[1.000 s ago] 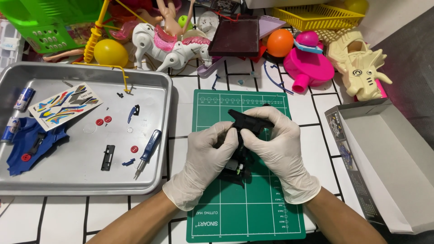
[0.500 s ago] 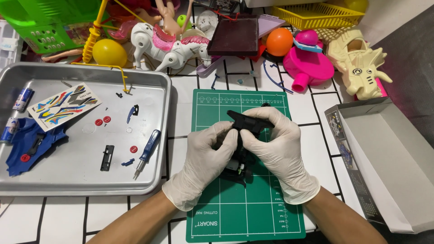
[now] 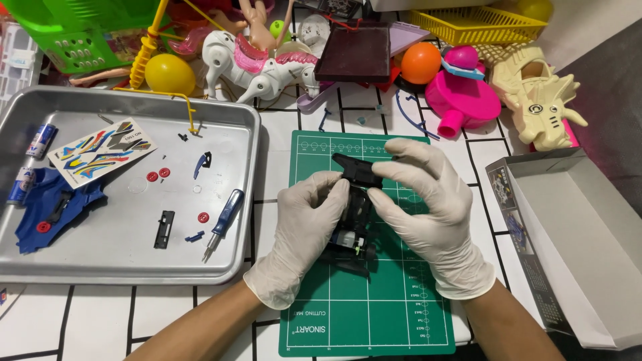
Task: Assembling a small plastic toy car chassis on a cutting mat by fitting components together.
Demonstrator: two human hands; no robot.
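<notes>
Small black plastic toy-car chassis (image 3: 352, 220), held above a green cutting mat, long axis running away from the camera. Far end flat and wedge-shaped. Near end shows a silver motor w/ a bit of green beside it. Sides mostly hidden by gloved fingers.

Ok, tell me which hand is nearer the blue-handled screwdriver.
Left. The left hand is beside the tray edge, close to the blue-handled screwdriver; the right hand lies farther off, beyond the black toy chassis.

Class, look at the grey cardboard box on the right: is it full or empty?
Empty, as far as visible. The box lies open with bare grey inside; its far right corner runs out of frame.
</notes>
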